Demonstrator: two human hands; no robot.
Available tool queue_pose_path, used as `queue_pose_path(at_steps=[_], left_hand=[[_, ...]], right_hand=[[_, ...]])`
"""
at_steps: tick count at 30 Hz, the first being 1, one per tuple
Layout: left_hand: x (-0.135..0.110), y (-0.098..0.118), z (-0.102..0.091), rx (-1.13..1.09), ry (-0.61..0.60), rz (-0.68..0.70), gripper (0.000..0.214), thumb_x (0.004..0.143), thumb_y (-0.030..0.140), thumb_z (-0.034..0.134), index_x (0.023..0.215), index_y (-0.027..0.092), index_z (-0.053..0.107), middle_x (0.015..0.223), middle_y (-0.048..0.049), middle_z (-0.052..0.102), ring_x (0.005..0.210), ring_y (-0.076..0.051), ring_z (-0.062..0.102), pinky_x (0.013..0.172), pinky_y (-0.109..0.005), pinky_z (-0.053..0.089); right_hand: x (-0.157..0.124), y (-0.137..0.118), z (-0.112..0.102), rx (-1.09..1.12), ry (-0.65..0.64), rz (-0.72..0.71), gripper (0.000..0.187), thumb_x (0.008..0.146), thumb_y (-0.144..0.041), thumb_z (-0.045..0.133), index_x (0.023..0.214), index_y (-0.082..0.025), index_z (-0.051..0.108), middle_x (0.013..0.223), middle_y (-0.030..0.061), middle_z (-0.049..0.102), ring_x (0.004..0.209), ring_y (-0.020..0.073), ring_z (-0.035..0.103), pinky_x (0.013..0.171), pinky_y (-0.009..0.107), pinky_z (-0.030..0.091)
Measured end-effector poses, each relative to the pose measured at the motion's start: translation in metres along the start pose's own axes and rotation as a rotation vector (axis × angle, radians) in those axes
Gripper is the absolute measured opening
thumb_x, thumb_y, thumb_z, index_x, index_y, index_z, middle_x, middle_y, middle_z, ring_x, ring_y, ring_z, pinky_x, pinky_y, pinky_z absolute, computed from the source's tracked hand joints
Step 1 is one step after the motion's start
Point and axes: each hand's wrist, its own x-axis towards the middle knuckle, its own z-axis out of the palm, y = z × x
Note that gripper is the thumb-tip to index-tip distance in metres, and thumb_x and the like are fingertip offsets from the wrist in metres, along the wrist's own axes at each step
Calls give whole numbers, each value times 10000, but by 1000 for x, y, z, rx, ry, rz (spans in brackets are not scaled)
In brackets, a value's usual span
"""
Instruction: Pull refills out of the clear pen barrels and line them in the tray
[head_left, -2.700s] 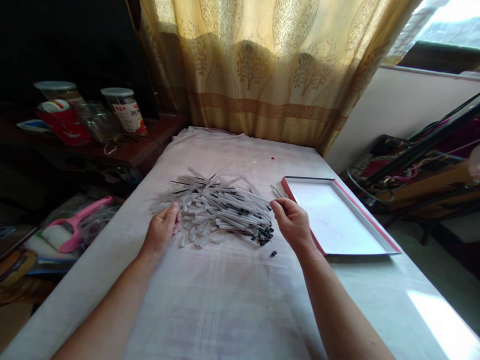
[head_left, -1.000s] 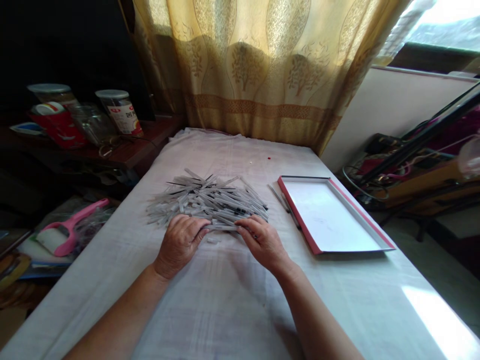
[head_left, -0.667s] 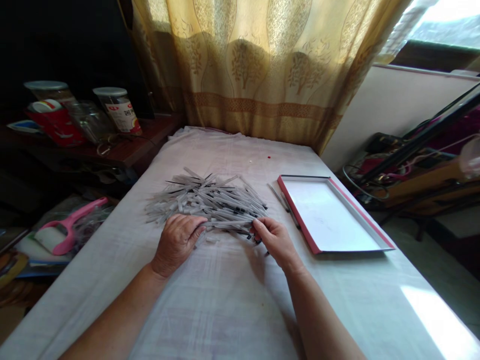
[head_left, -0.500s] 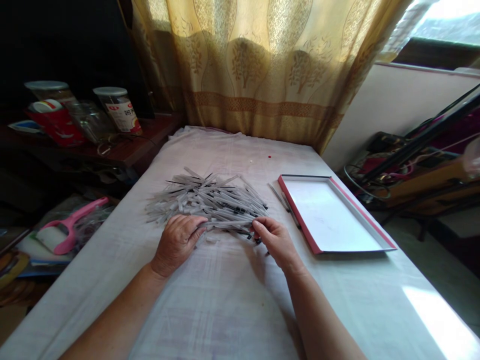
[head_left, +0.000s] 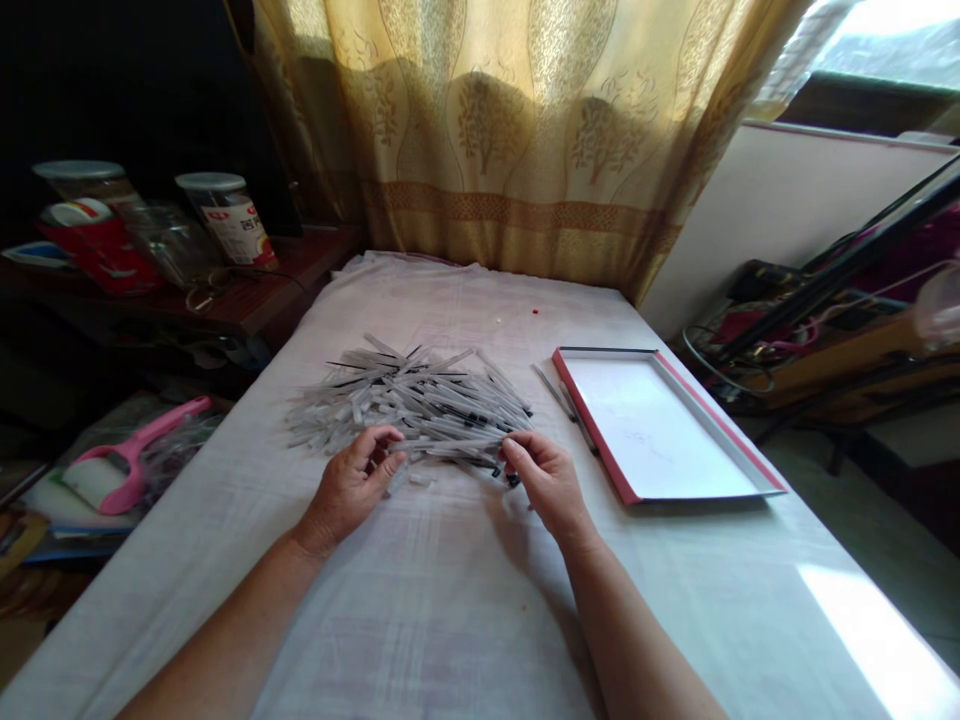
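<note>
A heap of thin, whitish translucent pen refills (head_left: 420, 385), several with black ends, lies on the cloth-covered table. At the heap's near edge, one refill (head_left: 450, 446) stretches sideways between my two hands. My left hand (head_left: 352, 485) is curled with thumb and fingertips at its left end. My right hand (head_left: 547, 480) pinches the other end between thumb and forefinger. Right of the heap stands a shallow box lid (head_left: 630, 484) with pink sides and a white inside. A few separate refills (head_left: 568, 400) lie along its left side.
A dark wooden cabinet (head_left: 300, 275) at the left carries jars (head_left: 232, 220) and a red container (head_left: 112, 255). Below it is a pink-handled roller (head_left: 135, 465). Patterned curtains (head_left: 487, 130) hang behind the table (head_left: 420, 620). A tiny red piece (head_left: 535, 312) lies near the back.
My left hand has shifted slightly and its fingers have curled, with a small gap now showing between thumb and fingers. My right hand keeps its pinch. The view has turned slightly.
</note>
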Motion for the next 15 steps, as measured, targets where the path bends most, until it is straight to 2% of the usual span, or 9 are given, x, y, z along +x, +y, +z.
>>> queue_pose_path(at_steps=[4,10,15], left_hand=[[1,-3,-2,-6,-29,-25,305,897,491,510,872,207,617,621,17,627,542,-135,592,545,-230,473],[2,-4,1,-67,-1,-57,337,848,483,581,1041,208,605,765,-2,652,599,-133,607,559,-232,492],[2,-4,0,-22,-5,-73,333,890,521,503,914,207,613,658,12,628,536,-131,587,546,-243,478]], right_hand=[[-1,2,1,10,-15,-10,274,758,-452,682,754,-179,704,642,28,689,556,138,590,536,257,493],[-1,2,3,2,15,9,286,751,-466,684,748,-180,705,632,24,688,532,137,582,521,261,488],[-1,2,4,9,-7,3,274,751,-461,680,747,-188,707,631,22,691,525,139,587,512,263,491]])
